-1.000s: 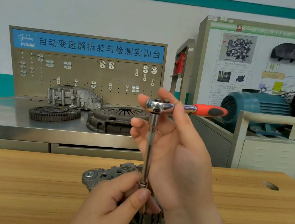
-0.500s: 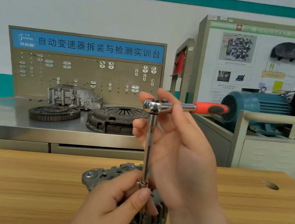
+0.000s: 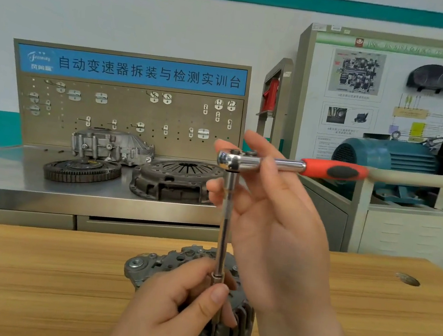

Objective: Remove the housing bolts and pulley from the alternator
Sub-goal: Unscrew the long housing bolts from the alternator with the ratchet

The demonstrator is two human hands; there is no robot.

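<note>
1. Left hand sat low at the front, its thumb and fingers pinched round the bottom end of the extension bar, right over the alternator.
2. Right hand was raised with its palm turned toward the camera. Its fingers were loosely closed on the head of the ratchet wrench: one finger lay across the front of the chrome neck and the others stood behind the head.
3. The ratchet wrench lay level, and its red and black handle stuck out to the right, clear of the fingers.
4. The extension bar stood upright under the ratchet head and ran down into the top of the alternator. Its tip was hidden behind the thumb and the housing, so what it sat on could not be told.
5. The alternator stood on the wooden table near the front edge, with a mounting lug showing at its left. Its lower part was cut off by the bottom of the view.
6. Behind the table, a steel workbench carried a toothed flywheel and a clutch pressure plate side by side. An aluminium casing sat behind them, against a pegboard topped by a blue sign.
7. Off to the right stood a blue electric motor, in front of a training display board.
</note>
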